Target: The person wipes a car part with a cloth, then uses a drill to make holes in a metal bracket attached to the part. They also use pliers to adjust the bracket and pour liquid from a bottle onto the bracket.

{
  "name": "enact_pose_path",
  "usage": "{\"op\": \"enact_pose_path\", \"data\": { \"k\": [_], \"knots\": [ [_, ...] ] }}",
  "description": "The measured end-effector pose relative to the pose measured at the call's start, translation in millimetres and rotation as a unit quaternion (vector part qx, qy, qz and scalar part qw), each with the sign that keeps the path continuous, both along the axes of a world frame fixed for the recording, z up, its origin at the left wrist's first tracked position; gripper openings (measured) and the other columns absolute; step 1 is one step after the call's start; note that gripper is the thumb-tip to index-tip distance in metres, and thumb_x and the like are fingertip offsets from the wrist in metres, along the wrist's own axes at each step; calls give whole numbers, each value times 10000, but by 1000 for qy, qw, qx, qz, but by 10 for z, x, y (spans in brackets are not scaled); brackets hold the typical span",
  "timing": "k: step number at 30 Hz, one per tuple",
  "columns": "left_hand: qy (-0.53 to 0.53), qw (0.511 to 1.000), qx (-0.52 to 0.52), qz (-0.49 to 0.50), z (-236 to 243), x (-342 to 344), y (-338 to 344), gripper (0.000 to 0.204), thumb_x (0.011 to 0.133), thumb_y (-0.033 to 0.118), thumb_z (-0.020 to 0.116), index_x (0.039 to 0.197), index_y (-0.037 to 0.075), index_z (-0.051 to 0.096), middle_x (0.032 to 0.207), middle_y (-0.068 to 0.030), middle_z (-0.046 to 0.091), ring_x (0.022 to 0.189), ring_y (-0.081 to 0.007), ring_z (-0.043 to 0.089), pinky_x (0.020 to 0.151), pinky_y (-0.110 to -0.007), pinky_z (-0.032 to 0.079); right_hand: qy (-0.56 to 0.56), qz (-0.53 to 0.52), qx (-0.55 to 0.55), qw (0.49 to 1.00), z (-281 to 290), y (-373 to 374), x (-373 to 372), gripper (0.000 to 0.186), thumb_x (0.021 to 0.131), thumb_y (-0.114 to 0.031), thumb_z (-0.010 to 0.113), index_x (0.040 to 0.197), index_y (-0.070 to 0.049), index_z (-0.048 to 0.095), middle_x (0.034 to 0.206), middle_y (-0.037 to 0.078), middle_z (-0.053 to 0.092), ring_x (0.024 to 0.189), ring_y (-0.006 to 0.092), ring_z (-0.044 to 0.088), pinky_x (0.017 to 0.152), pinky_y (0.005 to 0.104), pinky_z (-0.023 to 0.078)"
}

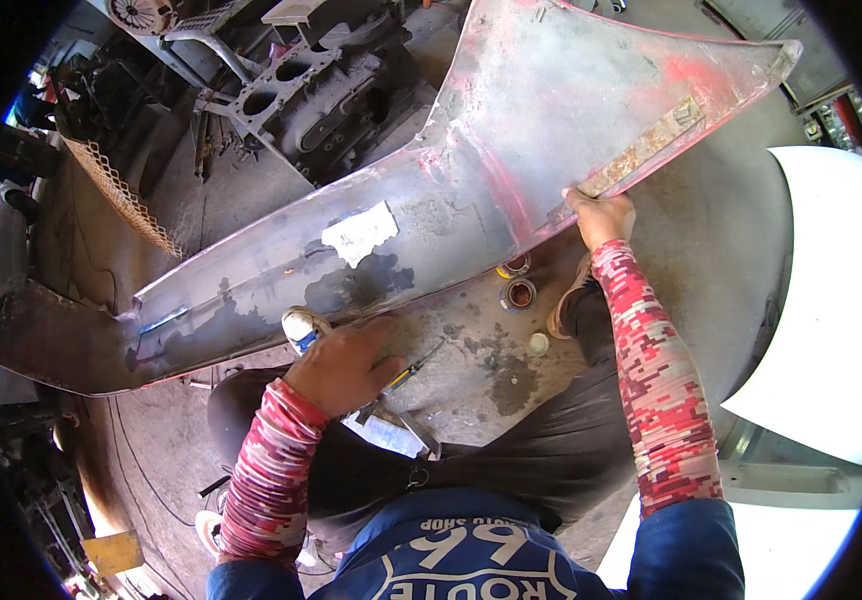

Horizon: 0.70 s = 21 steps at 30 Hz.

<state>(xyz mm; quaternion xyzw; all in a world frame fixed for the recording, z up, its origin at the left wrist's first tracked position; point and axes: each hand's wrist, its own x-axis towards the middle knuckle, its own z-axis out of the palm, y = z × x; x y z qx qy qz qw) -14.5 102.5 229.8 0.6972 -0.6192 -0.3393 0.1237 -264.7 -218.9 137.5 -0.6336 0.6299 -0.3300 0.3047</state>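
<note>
A long curved vehicle body panel (441,220), grey with red patches, stretches across in front of me. My right hand (603,215) is closed around its near edge, beside a rusty strip (646,150). My left hand (343,365) is palm down near the panel's lower edge, thumb apart from somewhat blurred fingers, with nothing visible in it. Beyond that hand shows a rounded off-white and blue thing (303,325), perhaps a shoe toe. Dark wet patches (359,285) and a torn white piece (360,232) mark the panel. A yellow-and-black screwdriver-like tool (404,377) lies below the left hand.
An open tin (519,293) with brown contents stands below the panel, near a small pale lid (537,344). An engine block (301,90) sits at far left, with expanded metal mesh (121,190) nearby. A large white panel (831,300) is at right. Cables cross the left floor.
</note>
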Motion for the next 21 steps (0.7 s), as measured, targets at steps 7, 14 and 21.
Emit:
{"op": "enact_pose_path", "data": {
  "k": [7,14,21],
  "knots": [
    [-43,998,34,-17,62,-81,-112,465,925,254,690,1277,-30,582,933,-274,705,914,-452,699,823,-496,557,-38,-17,10,999,56,28,56,283,758,-136,883,919,63,762,905,109,775,799,192,711,784,347,553],
    [-76,985,-152,-29,-290,-75,50,434,909,348,691,1157,-1,617,900,-237,709,877,-436,707,806,-537,555,79,56,-12,995,-289,-168,-154,522,802,-407,857,1025,52,748,1042,179,759,958,285,712,892,403,534],
    [-40,999,14,31,-14,-56,-33,542,918,453,670,1248,27,615,983,-259,702,951,-448,704,806,-549,565,-153,6,145,977,831,309,-716,1059,896,-534,726,1656,-99,131,1635,148,352,1528,362,271,1193,635,188]
  ]
}}
